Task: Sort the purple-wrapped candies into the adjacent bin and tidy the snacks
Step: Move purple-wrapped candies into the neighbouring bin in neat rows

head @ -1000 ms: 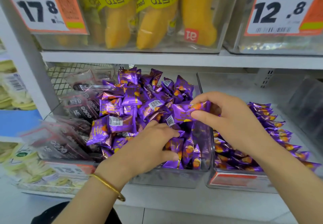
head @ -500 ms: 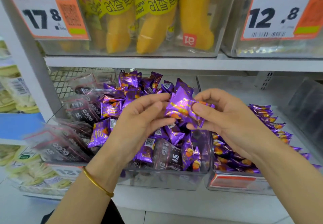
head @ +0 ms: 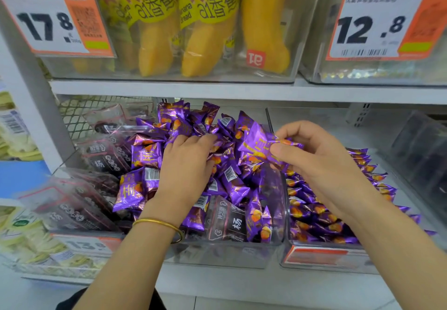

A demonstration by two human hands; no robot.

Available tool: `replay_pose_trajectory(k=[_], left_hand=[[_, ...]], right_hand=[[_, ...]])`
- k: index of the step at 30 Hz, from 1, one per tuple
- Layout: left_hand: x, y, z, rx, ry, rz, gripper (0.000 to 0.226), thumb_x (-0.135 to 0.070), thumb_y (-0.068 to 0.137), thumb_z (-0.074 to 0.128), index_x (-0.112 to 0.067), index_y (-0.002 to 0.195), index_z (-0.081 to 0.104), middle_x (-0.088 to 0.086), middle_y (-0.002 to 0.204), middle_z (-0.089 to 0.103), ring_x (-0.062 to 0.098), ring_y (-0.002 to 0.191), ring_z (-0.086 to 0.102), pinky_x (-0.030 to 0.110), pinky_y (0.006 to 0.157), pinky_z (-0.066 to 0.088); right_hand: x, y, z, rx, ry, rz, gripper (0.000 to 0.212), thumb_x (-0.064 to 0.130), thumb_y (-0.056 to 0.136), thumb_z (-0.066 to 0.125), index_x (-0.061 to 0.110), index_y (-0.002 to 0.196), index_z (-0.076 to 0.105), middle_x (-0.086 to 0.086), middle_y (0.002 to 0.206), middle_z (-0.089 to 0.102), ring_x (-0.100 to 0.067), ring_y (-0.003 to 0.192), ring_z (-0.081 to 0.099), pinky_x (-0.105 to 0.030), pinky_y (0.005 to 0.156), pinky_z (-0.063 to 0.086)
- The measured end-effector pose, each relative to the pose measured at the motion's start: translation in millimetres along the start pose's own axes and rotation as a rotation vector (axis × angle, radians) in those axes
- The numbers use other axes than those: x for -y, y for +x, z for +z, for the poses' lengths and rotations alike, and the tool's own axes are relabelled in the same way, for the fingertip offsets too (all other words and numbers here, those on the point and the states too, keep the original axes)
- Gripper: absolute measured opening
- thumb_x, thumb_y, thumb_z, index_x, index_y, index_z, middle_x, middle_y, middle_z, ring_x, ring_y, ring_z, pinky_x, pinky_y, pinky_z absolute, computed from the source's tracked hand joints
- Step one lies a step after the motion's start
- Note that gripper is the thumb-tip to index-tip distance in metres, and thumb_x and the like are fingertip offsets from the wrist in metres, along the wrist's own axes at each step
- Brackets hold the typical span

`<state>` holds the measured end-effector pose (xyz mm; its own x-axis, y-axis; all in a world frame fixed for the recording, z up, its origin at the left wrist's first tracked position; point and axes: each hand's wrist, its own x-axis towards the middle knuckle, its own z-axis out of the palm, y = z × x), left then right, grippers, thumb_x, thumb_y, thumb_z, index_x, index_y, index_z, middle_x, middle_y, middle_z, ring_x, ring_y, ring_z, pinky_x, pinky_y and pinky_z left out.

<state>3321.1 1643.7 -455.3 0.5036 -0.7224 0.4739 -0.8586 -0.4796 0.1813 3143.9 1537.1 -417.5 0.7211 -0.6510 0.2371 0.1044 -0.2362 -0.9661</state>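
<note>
Since half a second ago, the left hand [head: 191, 164] has left the shared packet and dropped back onto the heap, fingers curled down among the small purple foil-wrapped candies [head: 183, 131] piled in the clear plastic bin [head: 242, 254] beneath it. Whether it has closed on one of them cannot be told, since its fingertips are buried. The right hand [head: 321, 164] now keeps the picked purple candy packet [head: 258, 145] alone, pinched between thumb and fingers at the packet's right end, raised above the wall between the two bins.

Just below and to the right of that hand lies the adjacent clear bin [head: 326, 259], where purple candies [head: 312, 210] already sit in neat overlapping rows. Dark translucent plum packets [head: 227, 220] are mixed into the heap under and to the left of the left hand.

By their look these packets are light, puffed and crinkly, with slick foil that would likely slide under a loose pinch. The flat crimped end seam seems the best place to hold, as the right hand does. Squeezing the middle risks crushing the sweet or popping the wrap. A loose pile will probably shift when one piece is drawn out.
</note>
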Motion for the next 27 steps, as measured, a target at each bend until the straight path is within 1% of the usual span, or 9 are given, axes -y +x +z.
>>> replay_pose_trajectory(k=[3, 5, 9, 11, 14, 18, 22, 25, 27], left_hand=[[-7.2, -0.2, -13.7, 0.025, -0.509, -0.146, 0.046, -0.022, 0.085, 0.066, -0.020, 0.127, 0.048, -0.010, 0.111, 0.058, 0.007, 0.109, 0.052, 0.027, 0.091, 0.042], [-13.2, -1.9, -25.0, 0.137, -0.832, -0.215, 0.029, -0.014, 0.084, 0.066, -0.021, 0.110, 0.056, -0.022, 0.095, 0.064, -0.010, 0.093, 0.057, 0.015, 0.082, 0.045], [-21.2, -11.0, -38.0, 0.320, -1.147, -0.204, 0.021, -0.003, 0.086, 0.060, -0.022, 0.094, 0.061, -0.016, 0.080, 0.071, -0.006, 0.071, 0.063, 0.011, 0.065, 0.049], [-24.0, -13.9, -40.9, 0.381, -1.233, -0.195, 0.015, -0.013, 0.082, 0.062, -0.019, 0.095, 0.063, -0.011, 0.083, 0.072, 0.002, 0.074, 0.066, 0.022, 0.066, 0.056], [-36.6, -14.0, -43.9, 0.408, -1.250, -0.175, 0.024, -0.025, 0.072, 0.063, -0.018, 0.095, 0.066, -0.006, 0.092, 0.072, 0.012, 0.081, 0.067, 0.036, 0.074, 0.058], [-80.0, -5.9, -43.6, 0.408, -1.343, -0.147, 0.011, -0.009, 0.083, 0.058, -0.018, 0.085, 0.065, -0.009, 0.078, 0.070, 0.006, 0.065, 0.064, 0.021, 0.058, 0.055], [-149.7, 4.5, -28.9, 0.579, -1.455, -0.143, 0.017, -0.015, 0.093, 0.048, -0.009, 0.093, 0.064, 0.012, 0.096, 0.068, 0.019, 0.086, 0.064, 0.030, 0.075, 0.059], [-198.3, 12.2, -3.4, 0.688, -1.471, -0.161, 0.018, -0.009, 0.096, 0.044, -0.012, 0.100, 0.061, 0.011, 0.106, 0.064, 0.022, 0.097, 0.061, 0.033, 0.085, 0.054], [-222.7, 14.5, 21.2, 0.706, -1.343, -0.117, 0.019, -0.009, 0.095, 0.048, -0.017, 0.105, 0.062, 0.005, 0.105, 0.062, 0.012, 0.093, 0.060, 0.025, 0.087, 0.050]], right_hand=[[3.4, -2.5, -4.3, 0.128, -0.066, -0.027, 0.016, 0.017, 0.072, 0.076, 0.025, 0.080, 0.065, 0.005, 0.103, 0.068, -0.025, 0.083, 0.064, -0.036, 0.083, 0.051], [5.0, -4.4, -6.2, 0.218, -0.099, -0.046, 0.018, 0.015, 0.069, 0.076, 0.026, 0.078, 0.065, 0.014, 0.112, 0.064, -0.015, 0.087, 0.066, -0.027, 0.076, 0.052], [4.9, -4.7, -9.2, 0.318, -0.127, -0.112, 0.018, 0.015, 0.066, 0.071, 0.027, 0.079, 0.064, 0.016, 0.121, 0.059, -0.003, 0.105, 0.061, -0.019, 0.072, 0.048], [6.7, -4.5, -14.8, 0.320, -0.140, -0.122, 0.019, 0.013, 0.067, 0.070, 0.026, 0.079, 0.065, 0.015, 0.127, 0.057, 0.000, 0.113, 0.057, -0.025, 0.080, 0.051], [13.7, -10.0, -27.8, 0.347, -0.139, -0.123, 0.018, 0.009, 0.066, 0.070, 0.023, 0.076, 0.065, 0.013, 0.127, 0.058, 0.003, 0.117, 0.054, -0.024, 0.087, 0.050], [19.6, -27.0, -61.1, 0.252, -0.072, -0.138, 0.019, 0.004, 0.062, 0.073, 0.019, 0.071, 0.065, 0.007, 0.115, 0.066, -0.006, 0.104, 0.063, -0.022, 0.082, 0.052], [21.8, -51.5, -122.3, 0.016, -0.029, -0.139, 0.018, 0.022, 0.050, 0.074, 0.027, 0.065, 0.066, 0.008, 0.096, 0.068, -0.006, 0.086, 0.063, -0.018, 0.071, 0.049], [19.1, -73.0, -171.2, -0.102, -0.064, -0.099, 0.018, 0.024, 0.046, 0.074, 0.026, 0.061, 0.065, 0.011, 0.090, 0.067, -0.005, 0.080, 0.062, -0.015, 0.066, 0.048], [15.1, -87.3, -198.1, -0.177, -0.130, -0.064, 0.019, 0.022, 0.045, 0.075, 0.025, 0.059, 0.063, 0.012, 0.088, 0.067, -0.003, 0.076, 0.062, -0.013, 0.062, 0.047]])
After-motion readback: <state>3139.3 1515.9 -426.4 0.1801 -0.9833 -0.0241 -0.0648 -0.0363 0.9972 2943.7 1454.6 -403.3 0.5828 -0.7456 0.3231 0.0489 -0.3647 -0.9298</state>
